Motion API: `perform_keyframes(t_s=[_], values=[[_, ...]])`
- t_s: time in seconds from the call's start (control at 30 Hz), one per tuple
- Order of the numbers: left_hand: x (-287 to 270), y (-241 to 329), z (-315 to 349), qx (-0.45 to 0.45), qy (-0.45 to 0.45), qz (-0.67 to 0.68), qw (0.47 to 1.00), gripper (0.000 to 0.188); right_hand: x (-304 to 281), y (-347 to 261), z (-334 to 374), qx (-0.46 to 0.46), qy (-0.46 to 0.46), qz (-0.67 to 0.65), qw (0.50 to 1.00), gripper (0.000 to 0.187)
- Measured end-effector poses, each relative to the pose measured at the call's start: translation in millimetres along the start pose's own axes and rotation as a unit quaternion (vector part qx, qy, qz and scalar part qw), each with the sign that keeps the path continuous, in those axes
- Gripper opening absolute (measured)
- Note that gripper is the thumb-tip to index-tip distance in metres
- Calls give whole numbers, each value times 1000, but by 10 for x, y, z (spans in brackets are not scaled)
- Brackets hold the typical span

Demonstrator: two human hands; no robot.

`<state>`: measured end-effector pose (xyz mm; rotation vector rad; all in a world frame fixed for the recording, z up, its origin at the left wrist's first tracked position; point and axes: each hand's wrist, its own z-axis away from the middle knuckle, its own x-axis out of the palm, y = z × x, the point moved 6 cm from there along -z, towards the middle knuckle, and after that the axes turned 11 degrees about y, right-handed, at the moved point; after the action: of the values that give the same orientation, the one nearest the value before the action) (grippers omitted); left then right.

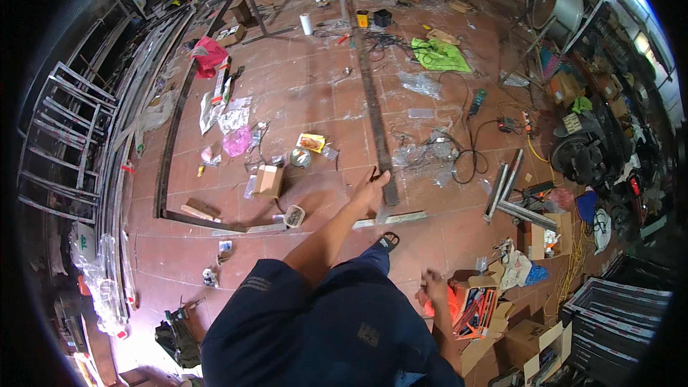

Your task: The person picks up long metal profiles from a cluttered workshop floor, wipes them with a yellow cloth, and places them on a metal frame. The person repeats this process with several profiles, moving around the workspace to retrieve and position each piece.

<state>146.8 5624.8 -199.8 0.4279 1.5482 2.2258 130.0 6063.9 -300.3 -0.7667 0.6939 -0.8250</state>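
Steel bar (369,93), long, flat and dark, lies on the red tiled floor (301,93) and runs from the far end of the workshop toward the person, its near end just beyond the left hand (371,188). That hand is stretched forward at the end of a bare forearm, fingers loosely curled around a small dark object too small to identify, directly over the bar's near tip; whether it touches the bar cannot be told. Just nearer than the hand, a shorter pale metal strip (390,219) lies crosswise, and a sandalled foot (385,242) stands beside it. The right hand (432,287) hangs low on the right, well apart from the bar, fingers loosely spread and holding nothing, just beside an open cardboard box (479,308) of orange-handled tools. Left of the bar sit a small brown carton (269,180) and a round tin (299,158); black cables (466,150) tangle on its right.
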Motion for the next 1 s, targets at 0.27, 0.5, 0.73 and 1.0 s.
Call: perform_keyframes(t_s=[0.27,0.5,0.73,1.0], values=[[428,595,347,-274,8,109,956,14,-1402,1048,1041,289,250,-177,907,26],[415,641,35,-92,57,-137,985,46,-2080,1052,643,305,285,-227,880,21],[593,1421,-906,0,185,-302,935,70,-2372,347,-1163,242,201,-205,927,18],[687,1457,-1015,19,368,-412,833,77,-3525,-609,-3478,200,175,-355,896,15]])
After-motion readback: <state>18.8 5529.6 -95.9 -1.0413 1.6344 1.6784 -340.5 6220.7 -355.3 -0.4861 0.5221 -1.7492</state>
